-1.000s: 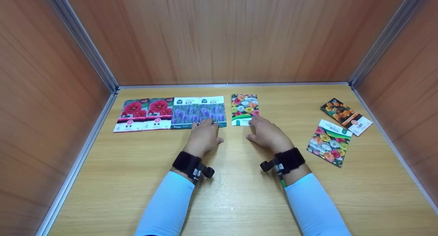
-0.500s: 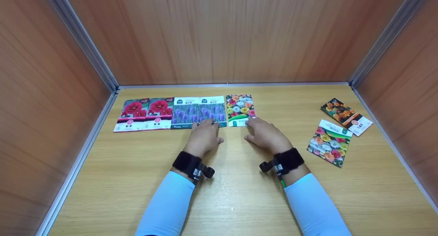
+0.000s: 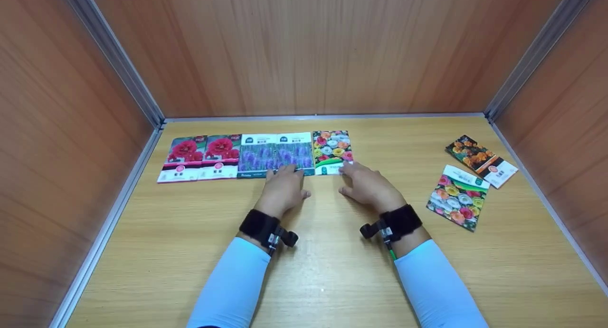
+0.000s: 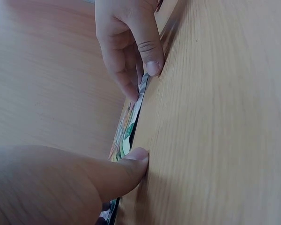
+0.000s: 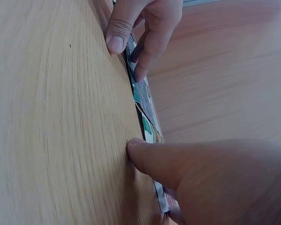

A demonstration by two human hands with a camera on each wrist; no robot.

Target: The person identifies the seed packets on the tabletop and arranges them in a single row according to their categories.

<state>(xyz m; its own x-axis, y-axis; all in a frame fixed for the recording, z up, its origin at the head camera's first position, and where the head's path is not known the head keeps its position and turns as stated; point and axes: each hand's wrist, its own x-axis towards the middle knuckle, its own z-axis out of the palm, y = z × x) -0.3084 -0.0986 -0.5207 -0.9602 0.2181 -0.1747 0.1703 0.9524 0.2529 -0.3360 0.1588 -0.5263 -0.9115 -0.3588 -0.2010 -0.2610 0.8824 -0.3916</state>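
Note:
Along the back of the table lies a row of flower seed packets, edge to edge. Two show red flowers, a left red packet and a right red packet. Beside them are a left purple packet and a right purple packet, and at the row's right end a multicoloured rose packet. My left hand rests its fingertips on the lower edges of the purple packets. The fingers of my right hand touch the rose packet's lower right corner. Both thumbs rest on the table.
To the right lie a second rose packet, turned askew, and an orange-flower packet touching its upper corner. Wooden panels, a back panel and one on each side, enclose the table.
The rose packet has slid left under my right hand, closing the gap to the purple packet. My right hand moved slightly left with it; my left hand stayed put.

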